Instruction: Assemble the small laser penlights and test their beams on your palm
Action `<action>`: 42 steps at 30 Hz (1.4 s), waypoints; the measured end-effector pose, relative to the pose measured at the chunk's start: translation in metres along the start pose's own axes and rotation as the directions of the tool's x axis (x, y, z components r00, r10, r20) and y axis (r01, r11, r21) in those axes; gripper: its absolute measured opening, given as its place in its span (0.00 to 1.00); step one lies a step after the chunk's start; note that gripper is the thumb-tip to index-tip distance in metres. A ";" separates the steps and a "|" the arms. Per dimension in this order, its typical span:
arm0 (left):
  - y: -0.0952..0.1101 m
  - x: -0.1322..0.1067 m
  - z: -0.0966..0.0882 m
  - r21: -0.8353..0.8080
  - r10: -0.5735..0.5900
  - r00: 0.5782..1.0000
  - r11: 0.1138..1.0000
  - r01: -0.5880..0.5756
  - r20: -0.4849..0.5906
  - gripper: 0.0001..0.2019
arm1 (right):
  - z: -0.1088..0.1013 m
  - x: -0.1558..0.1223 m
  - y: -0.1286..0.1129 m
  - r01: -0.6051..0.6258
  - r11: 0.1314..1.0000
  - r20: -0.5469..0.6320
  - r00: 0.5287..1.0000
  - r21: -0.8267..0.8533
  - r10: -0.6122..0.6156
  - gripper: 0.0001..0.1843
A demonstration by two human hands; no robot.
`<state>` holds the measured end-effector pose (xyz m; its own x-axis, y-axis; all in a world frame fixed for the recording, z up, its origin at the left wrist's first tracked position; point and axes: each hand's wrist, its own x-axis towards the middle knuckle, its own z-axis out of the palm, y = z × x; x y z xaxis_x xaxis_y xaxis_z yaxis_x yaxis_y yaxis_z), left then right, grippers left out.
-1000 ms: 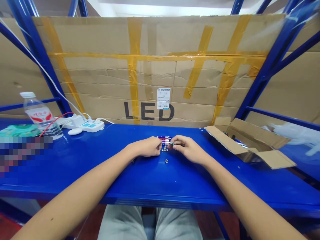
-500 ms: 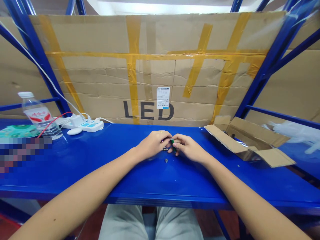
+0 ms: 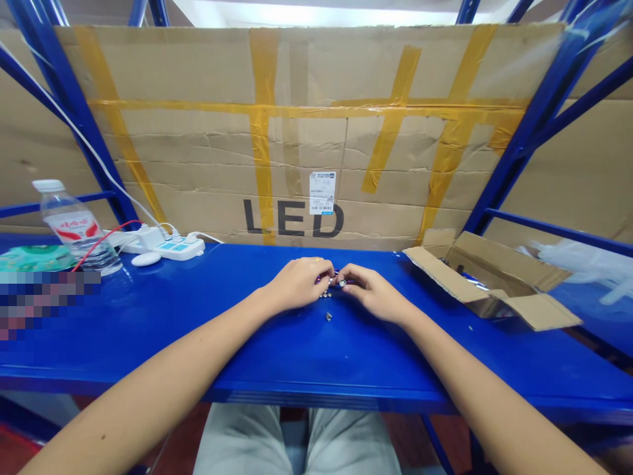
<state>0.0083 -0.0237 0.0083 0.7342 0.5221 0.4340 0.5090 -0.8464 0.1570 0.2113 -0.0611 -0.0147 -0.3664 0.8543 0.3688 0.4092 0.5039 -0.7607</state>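
Note:
My left hand [image 3: 299, 282] and my right hand [image 3: 370, 290] meet fingertip to fingertip at the middle of the blue table [image 3: 208, 343]. Both are closed in a pinch on a small metal-tipped part [image 3: 341, 283] held between them. Several tiny silver button cells [image 3: 325, 295] lie on the table just under the fingers. One more silver cell [image 3: 328, 316] sits alone a little nearer to me. The thin purple and silver sticks behind my hands are mostly hidden by my fingers.
An open cardboard box [image 3: 494, 280] lies at the right. A water bottle [image 3: 74, 227], a white power strip [image 3: 171, 247] with cables, a white oval object [image 3: 145, 259] and a green packet [image 3: 34, 257] stand at the left. A taped cardboard wall [image 3: 316, 132] marked LED closes the back.
My left hand moved right and forward over the row of sticks, covering them. My right hand turned the small part so its silver end faces up.

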 end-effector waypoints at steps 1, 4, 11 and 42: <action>-0.001 0.000 -0.001 0.051 0.002 0.998 0.999 -0.005 0.058 0.09 | 0.000 0.000 0.001 0.005 1.000 0.014 1.000 -0.019 -0.005 0.06; -0.003 -0.001 -0.004 0.152 0.011 0.983 0.988 -0.040 0.185 0.09 | 0.000 -0.001 0.003 0.007 0.998 0.021 1.000 -0.065 -0.006 0.06; -0.006 -0.004 0.005 0.221 -0.086 0.963 0.975 0.029 0.255 0.07 | -0.001 0.000 0.006 -0.010 0.991 -0.005 1.000 -0.133 0.009 0.05; 0.001 0.000 0.011 -0.122 0.135 0.975 0.980 -0.158 -0.176 0.09 | 0.003 0.001 -0.003 -0.117 0.981 0.030 0.993 0.156 0.114 0.07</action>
<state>0.0142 -0.0236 -0.0012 0.7058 0.3759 0.6005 0.3280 -0.9247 0.1934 0.2075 -0.0622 -0.0139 -0.3423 0.9020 0.2633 0.3136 0.3738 -0.8729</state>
